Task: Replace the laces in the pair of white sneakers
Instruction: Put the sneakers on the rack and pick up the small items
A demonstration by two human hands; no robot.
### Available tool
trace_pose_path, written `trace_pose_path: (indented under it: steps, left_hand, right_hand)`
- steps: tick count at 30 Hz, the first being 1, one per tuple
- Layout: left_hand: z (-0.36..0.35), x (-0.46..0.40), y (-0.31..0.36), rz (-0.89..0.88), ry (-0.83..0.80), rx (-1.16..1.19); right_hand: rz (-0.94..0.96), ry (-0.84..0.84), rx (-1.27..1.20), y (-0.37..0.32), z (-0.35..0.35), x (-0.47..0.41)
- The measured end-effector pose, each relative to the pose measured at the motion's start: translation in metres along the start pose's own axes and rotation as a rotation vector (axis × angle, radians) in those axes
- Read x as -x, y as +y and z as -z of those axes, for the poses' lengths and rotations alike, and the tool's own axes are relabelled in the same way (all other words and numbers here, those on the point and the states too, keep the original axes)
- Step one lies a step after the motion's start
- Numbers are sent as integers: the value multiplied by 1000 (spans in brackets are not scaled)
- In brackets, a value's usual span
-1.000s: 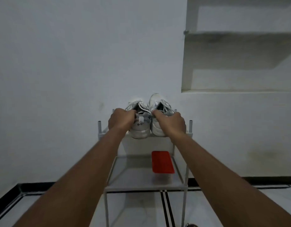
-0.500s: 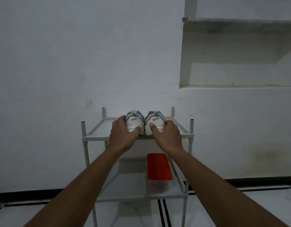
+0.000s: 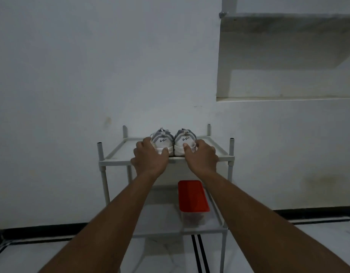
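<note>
Head view, sneakers: we see the pair of white sneakers on the top shelf of a small white rack, heels toward us, side by side and touching; left sneaker at about 11 o'clock from the shelf's front middle, right sneaker at about 1 o'clock.

Head view, left hand: our left hand rests on the heel of the left sneaker, thumb along the sole edge, fingers round its outer side; the grip is loosely curled, and we cannot tell whether it is really holding or only touching.

Head view, right hand: our right hand mirrors it on the right sneaker, thumb on the heel, fingers spread over the outer side; again a loose, half-open grip, firmness not clear.

Head view, lower shelf: at 6 o'clock from the sneakers, a clear box with a red lid; its contents are too dim to name.

Head view, laces: only a hint of lace shows above the tongues, too small to judge old or new.

Progress: we judge the pair is either being fetched or put back; the lacing itself cannot be checked from here, and no loose laces are in sight.

Left to do: unclear; a look at the laces from the front would settle it.
</note>
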State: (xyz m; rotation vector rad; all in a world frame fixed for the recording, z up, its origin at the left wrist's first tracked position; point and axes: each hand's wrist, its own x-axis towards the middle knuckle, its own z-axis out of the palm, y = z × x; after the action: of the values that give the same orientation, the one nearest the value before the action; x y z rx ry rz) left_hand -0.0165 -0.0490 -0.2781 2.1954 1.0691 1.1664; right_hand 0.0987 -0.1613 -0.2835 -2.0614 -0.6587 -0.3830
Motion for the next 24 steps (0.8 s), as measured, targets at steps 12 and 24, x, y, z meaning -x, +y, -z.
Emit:
trace_pose_path:
  steps: [12, 24]
  left_hand:
    - [30, 163, -8, 217, -462, 779]
    - [-212, 356, -175, 714, -972, 366]
  right_hand:
    - [-207, -166, -618, 22, 56, 164]
    - [-647, -364, 5, 324, -51, 296]
